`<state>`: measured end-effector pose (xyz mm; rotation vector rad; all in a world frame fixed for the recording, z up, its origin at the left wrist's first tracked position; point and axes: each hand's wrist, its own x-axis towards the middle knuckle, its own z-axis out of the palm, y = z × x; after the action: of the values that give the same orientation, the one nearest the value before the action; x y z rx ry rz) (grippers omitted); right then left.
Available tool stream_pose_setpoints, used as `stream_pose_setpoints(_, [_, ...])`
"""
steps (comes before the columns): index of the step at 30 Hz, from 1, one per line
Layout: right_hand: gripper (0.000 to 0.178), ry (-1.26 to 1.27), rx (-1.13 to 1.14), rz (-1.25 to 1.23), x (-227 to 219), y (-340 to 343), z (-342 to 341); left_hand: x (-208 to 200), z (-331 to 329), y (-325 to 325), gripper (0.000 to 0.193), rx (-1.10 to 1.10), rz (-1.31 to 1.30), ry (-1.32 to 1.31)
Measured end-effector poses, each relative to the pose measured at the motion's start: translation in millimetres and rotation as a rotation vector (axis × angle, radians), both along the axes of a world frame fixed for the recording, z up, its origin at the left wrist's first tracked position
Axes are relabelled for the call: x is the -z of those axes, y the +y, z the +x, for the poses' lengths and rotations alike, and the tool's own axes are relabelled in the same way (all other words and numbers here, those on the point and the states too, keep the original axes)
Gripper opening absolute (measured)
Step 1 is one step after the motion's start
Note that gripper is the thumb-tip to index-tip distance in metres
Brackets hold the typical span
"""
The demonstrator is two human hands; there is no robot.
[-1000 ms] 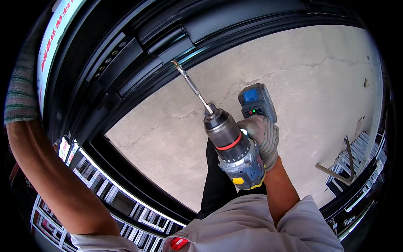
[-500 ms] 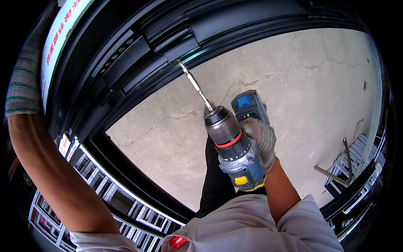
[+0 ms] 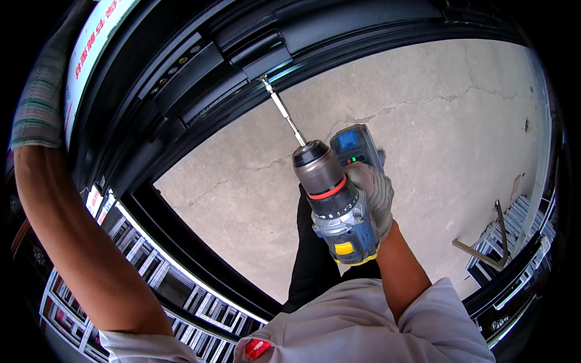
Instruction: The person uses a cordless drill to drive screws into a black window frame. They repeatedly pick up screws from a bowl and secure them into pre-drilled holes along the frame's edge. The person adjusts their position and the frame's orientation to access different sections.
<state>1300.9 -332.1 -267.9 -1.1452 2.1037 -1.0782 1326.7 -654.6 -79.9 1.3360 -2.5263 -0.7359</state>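
My right hand (image 3: 374, 190), in a striped knit glove, is wrapped round the grip of a cordless drill (image 3: 336, 202) with a grey chuck and a red ring. From the chuck a long silver bit (image 3: 281, 106) points up and left. Its tip meets the edge of a black hinge (image 3: 264, 63) on a dark door frame (image 3: 200, 100); a small piece shows at the tip, too small to name. At the far left my left hand (image 3: 37, 115), gloved as well, reaches up along the outer side of a white printed panel (image 3: 100, 39). Its fingers are lost in shadow.
Cracked grey concrete floor (image 3: 423, 133) lies beyond the frame. Stacked metal frames (image 3: 151, 260) stand at lower left, with more (image 3: 520, 224) at the right beside a bent metal bar (image 3: 484, 251). Several screw heads (image 3: 172, 71) sit in a plate left of the hinge.
The drill has moved slightly forward, away from my body, its bit tip now higher along the hinge edge. My left forearm and glove have shifted a little upward.
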Motion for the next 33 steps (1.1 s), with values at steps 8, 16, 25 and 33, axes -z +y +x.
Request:
stream_pose_setpoints(8, [0.027,0.030,0.001,-0.032,-5.2,2.0,10.1,47.8,33.1,-80.0,0.037,0.049,-0.071,0.293])
stream_pose_setpoints(16, [0.029,-0.531,0.088,0.061,-20.1,27.9,25.0,20.7,60.3,-46.5,0.039,-0.176,-0.164,0.517])
stream_pose_setpoints(25, [0.023,-0.348,-0.099,0.023,-87.2,81.0,39.7,44.1,125.7,141.6,0.040,-0.336,0.915,0.820])
stream_pose_setpoints(33, [0.045,-0.015,-0.158,0.109,-90.5,106.8,58.5,86.7,166.1,193.1,0.038,-0.495,1.587,1.078])
